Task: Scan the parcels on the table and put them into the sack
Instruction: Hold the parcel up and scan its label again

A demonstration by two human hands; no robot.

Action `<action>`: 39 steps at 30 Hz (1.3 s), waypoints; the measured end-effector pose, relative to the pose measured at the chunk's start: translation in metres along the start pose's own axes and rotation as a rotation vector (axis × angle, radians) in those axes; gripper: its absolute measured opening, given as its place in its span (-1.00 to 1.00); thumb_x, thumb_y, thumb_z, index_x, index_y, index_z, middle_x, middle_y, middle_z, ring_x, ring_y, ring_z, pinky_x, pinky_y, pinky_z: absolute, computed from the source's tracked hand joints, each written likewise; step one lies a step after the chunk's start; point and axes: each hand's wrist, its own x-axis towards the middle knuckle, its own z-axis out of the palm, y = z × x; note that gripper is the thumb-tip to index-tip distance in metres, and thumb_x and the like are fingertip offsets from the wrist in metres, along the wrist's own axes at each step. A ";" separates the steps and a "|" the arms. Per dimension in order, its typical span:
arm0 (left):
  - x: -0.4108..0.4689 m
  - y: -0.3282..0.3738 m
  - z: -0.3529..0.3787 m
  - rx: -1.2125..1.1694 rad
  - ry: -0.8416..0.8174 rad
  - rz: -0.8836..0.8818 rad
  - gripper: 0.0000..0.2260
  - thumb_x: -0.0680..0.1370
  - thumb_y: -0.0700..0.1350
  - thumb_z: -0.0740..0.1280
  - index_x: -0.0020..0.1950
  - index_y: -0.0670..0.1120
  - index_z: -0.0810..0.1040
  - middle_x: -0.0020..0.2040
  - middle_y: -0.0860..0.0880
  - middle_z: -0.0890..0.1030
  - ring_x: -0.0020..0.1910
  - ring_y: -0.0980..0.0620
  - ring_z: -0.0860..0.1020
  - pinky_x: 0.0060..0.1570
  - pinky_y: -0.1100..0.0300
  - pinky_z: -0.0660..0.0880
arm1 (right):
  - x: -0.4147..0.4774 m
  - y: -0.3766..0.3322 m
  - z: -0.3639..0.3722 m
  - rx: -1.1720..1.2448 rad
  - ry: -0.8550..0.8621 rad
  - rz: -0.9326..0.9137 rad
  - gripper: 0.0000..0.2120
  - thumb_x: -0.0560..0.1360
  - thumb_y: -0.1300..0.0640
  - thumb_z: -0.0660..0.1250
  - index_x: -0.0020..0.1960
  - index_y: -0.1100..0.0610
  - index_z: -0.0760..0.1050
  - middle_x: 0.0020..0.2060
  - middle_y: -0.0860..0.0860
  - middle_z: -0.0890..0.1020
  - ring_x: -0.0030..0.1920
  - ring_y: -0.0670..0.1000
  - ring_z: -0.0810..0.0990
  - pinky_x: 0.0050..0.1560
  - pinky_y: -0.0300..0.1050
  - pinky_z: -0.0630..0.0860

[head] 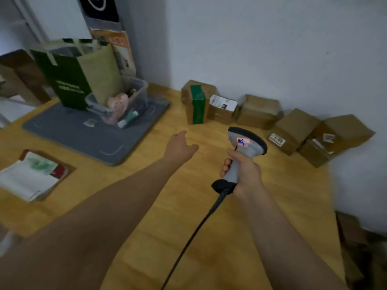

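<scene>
Several brown cardboard parcels line the wall on the wooden table (209, 237): one with green tape (196, 102), one with a white label (223, 108), a plain one (258, 111), and more at the right (293, 130) (343, 130). My right hand (245, 172) grips the handle of a grey barcode scanner (245, 143), whose black cable runs toward me. My left hand (180, 146) reaches out over the table, fingers relaxed and holding nothing, short of the green-taped parcel. An upright green and tan sack (83, 76) stands at the back left.
A grey mat (94, 135) holds a clear plastic bin (123, 101) with small items. A stack of papers and a booklet (31, 176) lies at the left. The table's right edge drops off near the wall, with boxes on the floor (356, 248).
</scene>
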 end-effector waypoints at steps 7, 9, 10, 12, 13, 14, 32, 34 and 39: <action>0.124 0.054 0.046 0.149 0.117 -0.013 -0.37 0.39 0.20 0.30 0.37 -0.07 0.35 0.28 -0.13 0.45 0.28 -0.17 0.38 0.16 0.08 0.29 | 0.079 -0.053 0.000 0.093 -0.010 0.014 -0.87 0.44 0.28 0.40 -0.23 0.23 0.46 -0.51 0.06 0.48 -0.56 -0.01 0.42 -0.51 -0.21 0.39; 0.157 0.065 0.051 0.110 0.209 -0.094 -0.26 0.42 0.19 0.38 0.47 -0.10 0.21 0.38 -0.18 0.32 0.39 -0.21 0.25 0.34 -0.05 0.23 | 0.099 -0.055 0.002 0.057 -0.031 0.045 -0.85 0.44 0.27 0.41 -0.24 0.23 0.46 -0.51 0.07 0.48 -0.55 0.00 0.42 -0.49 -0.20 0.40; 0.170 0.071 0.052 0.093 0.248 -0.160 -0.17 0.41 0.21 0.41 0.51 -0.14 0.14 0.42 -0.21 0.25 0.42 -0.22 0.20 0.39 -0.08 0.23 | 0.107 -0.055 0.002 0.033 -0.043 0.058 -0.85 0.45 0.27 0.41 -0.24 0.23 0.47 -0.50 0.07 0.48 -0.54 0.01 0.43 -0.48 -0.19 0.40; 0.195 0.082 0.055 0.087 0.328 -0.255 -0.01 0.37 0.28 0.44 0.53 -0.20 0.02 0.47 -0.24 0.14 0.46 -0.23 0.13 0.41 -0.11 0.22 | 0.123 -0.052 0.003 0.007 -0.071 0.080 -0.88 0.46 0.26 0.41 -0.19 0.24 0.48 -0.49 0.07 0.49 -0.53 0.01 0.43 -0.47 -0.17 0.40; 0.206 0.086 0.056 0.095 0.348 -0.282 0.05 0.34 0.32 0.44 0.54 -0.22 -0.03 0.49 -0.25 0.11 0.47 -0.23 0.10 0.42 -0.12 0.20 | 0.130 -0.050 0.003 0.003 -0.086 0.093 -0.89 0.46 0.26 0.41 -0.16 0.25 0.48 -0.49 0.07 0.49 -0.53 0.01 0.43 -0.47 -0.16 0.40; 0.217 0.088 0.058 0.101 0.351 -0.301 0.10 0.33 0.35 0.43 0.55 -0.23 -0.08 0.51 -0.26 0.07 0.49 -0.23 0.07 0.44 -0.11 0.17 | 0.136 -0.048 0.004 0.001 -0.101 0.104 -0.89 0.47 0.26 0.41 -0.14 0.25 0.49 -0.49 0.07 0.49 -0.53 0.01 0.43 -0.47 -0.16 0.40; 0.125 -0.006 0.026 -0.684 0.183 -0.490 -0.41 0.43 -0.04 0.47 0.36 -0.19 0.34 0.18 -0.09 0.51 0.12 -0.04 0.51 0.14 0.11 0.49 | 0.090 -0.016 -0.025 -0.146 -0.074 0.140 -0.91 0.43 0.25 0.43 -0.12 0.25 0.54 -0.47 0.08 0.52 -0.53 0.00 0.44 -0.49 -0.20 0.40; 0.087 -0.024 0.020 -0.773 0.117 -0.543 -0.56 0.42 -0.08 0.48 0.23 -0.20 0.46 0.08 -0.13 0.56 0.04 -0.02 0.54 0.06 0.13 0.51 | 0.071 -0.006 -0.030 -0.162 -0.065 0.163 -0.91 0.41 0.25 0.44 -0.12 0.23 0.55 -0.48 0.08 0.53 -0.53 0.00 0.44 -0.49 -0.20 0.39; 0.005 -0.054 0.005 -0.847 0.031 -0.485 -0.71 0.45 -0.25 0.42 0.15 -0.27 0.53 0.07 -0.14 0.60 0.04 0.00 0.54 0.02 0.21 0.48 | 0.024 0.022 -0.030 -0.145 -0.077 0.219 -0.86 0.38 0.22 0.47 -0.23 0.23 0.52 -0.49 0.08 0.52 -0.56 -0.01 0.43 -0.52 -0.22 0.38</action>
